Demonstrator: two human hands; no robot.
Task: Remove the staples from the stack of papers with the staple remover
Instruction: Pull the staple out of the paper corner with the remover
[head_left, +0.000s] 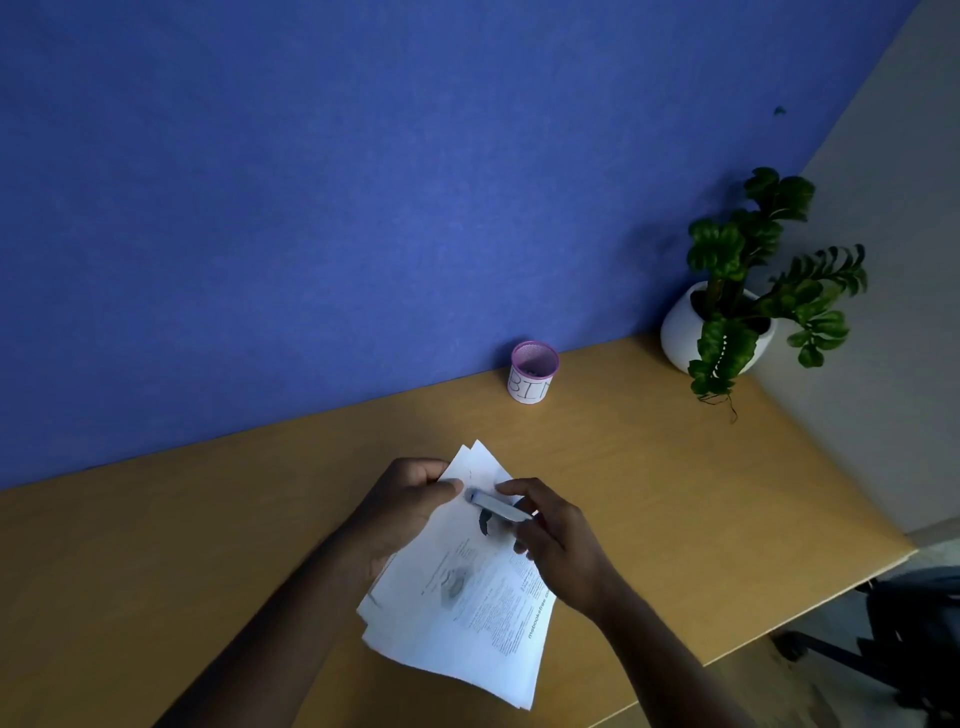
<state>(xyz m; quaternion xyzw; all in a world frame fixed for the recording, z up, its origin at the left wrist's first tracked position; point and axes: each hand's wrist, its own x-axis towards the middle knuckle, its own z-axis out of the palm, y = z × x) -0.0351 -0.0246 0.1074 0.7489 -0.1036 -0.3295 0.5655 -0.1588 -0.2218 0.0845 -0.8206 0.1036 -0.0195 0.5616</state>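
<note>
A stack of printed white papers (467, 608) lies slanted on the wooden desk, its far corner raised. My left hand (405, 506) pinches that top corner between thumb and fingers. My right hand (556, 545) grips a slim light-grey staple remover (498, 505), whose tip rests on the top sheet close to my left thumb. No staple can be made out in the dim, blurred view.
A small pink mesh cup labelled "BIN" (532, 371) stands by the blue partition wall. A white pot with a green plant (727, 312) sits at the desk's far right corner. The desk edge (779, 629) runs along the right, with a dark chair (914, 623) beyond it.
</note>
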